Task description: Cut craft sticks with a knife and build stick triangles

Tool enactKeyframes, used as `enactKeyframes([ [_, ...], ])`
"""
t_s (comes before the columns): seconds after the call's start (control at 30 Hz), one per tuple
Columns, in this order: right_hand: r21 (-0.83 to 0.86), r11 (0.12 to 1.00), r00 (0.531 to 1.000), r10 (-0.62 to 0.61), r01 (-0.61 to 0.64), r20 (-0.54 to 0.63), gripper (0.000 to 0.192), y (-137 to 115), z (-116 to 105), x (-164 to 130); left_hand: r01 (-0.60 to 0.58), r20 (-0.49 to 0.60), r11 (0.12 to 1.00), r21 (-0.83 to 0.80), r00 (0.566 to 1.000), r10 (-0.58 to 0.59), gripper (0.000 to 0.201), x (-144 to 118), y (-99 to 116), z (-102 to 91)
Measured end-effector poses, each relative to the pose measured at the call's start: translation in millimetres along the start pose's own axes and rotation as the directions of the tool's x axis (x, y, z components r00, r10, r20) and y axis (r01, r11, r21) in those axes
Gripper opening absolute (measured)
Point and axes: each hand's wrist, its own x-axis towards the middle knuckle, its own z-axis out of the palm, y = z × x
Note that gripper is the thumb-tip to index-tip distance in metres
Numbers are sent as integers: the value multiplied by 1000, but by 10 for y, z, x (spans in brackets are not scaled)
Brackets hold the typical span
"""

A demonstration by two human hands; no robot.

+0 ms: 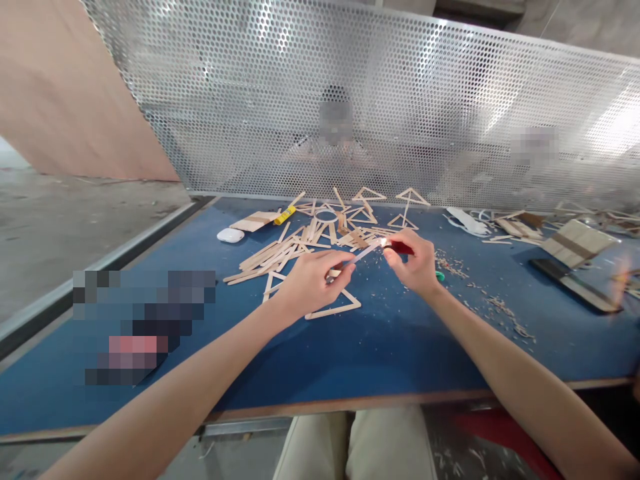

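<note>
My left hand (pixel 313 277) pinches a thin translucent stick (pixel 361 253), probably glue, between thumb and fingertips, angled up toward the right. My right hand (pixel 415 260) is clenched around a red lighter (pixel 400 248), and its small flame (pixel 383 242) touches the stick's far tip. Both hands hover just above the blue table (pixel 350 353).

Under my left hand lies a triangle of wooden craft sticks (pixel 334 309), flat on the table. Just beyond the hands is a loose heap of craft sticks (pixel 280 257), and farther back I count at least 3 finished triangles (pixel 369 195) near the perforated metal screen (pixel 350 100). To the heap's left sit a yellow tube (pixel 285 215) and a small white oval case (pixel 231 235). Wood shavings (pixel 493 307) are scattered right of my right hand. A flat bundle of sticks (pixel 577 241) rests well apart at the far right. Behind the screen I can make out 2 people, too blurred to describe.
</note>
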Motion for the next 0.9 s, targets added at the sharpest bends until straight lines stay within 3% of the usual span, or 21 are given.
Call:
enactKeyframes([
  [0.9, -7, 1000, 1000, -2, 2, -7, 10, 30, 17, -13, -24, 0, 1000, 4, 1000, 24, 14, 4, -17, -2],
])
